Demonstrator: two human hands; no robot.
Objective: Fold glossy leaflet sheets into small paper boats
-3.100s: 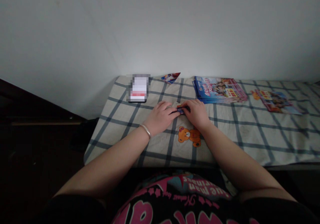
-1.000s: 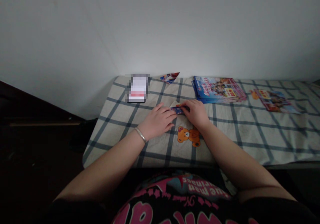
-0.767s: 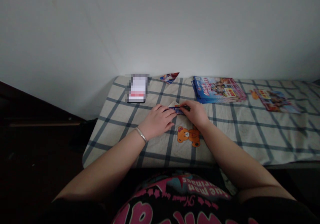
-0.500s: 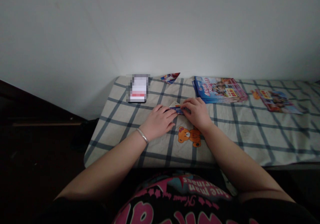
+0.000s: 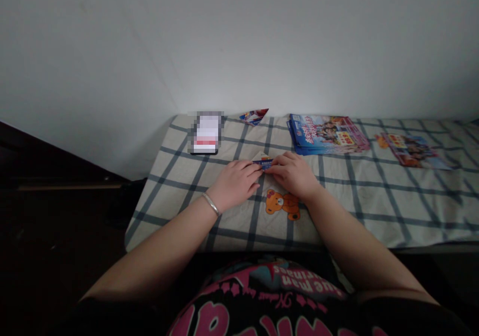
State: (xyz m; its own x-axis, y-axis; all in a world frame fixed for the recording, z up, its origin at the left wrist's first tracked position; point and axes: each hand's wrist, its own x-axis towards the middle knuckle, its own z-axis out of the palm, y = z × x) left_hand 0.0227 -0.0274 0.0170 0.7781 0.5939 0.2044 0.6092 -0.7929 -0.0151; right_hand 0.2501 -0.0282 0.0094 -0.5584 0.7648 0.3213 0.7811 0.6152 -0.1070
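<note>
A small piece of folded paper point(image 5: 266, 164), printed dark blue with a pale peak, lies on the checked cloth between my hands. My left hand point(image 5: 236, 182), a silver bangle at its wrist, holds the paper's left end down with its fingertips. On the right end, the bent fingers of my right hand point(image 5: 292, 174) pinch and press its near edge. Both hands cover part of the paper, so its full shape is hidden. Another folded paper piece point(image 5: 254, 117), pointed at its right, rests by the wall.
A phone point(image 5: 206, 134) with a blurred screen lies at the back left. Stacked flyers point(image 5: 325, 135) lie behind my right hand, with more flyers point(image 5: 417, 151) farther right. The checked tablecloth point(image 5: 179, 196) carries a printed bear. A white wall point(image 5: 239, 41) closes off the back.
My right hand has shifted slightly down and towards me, its fingers now lower on the paper's near edge. My left hand has barely moved and stays on the paper.
</note>
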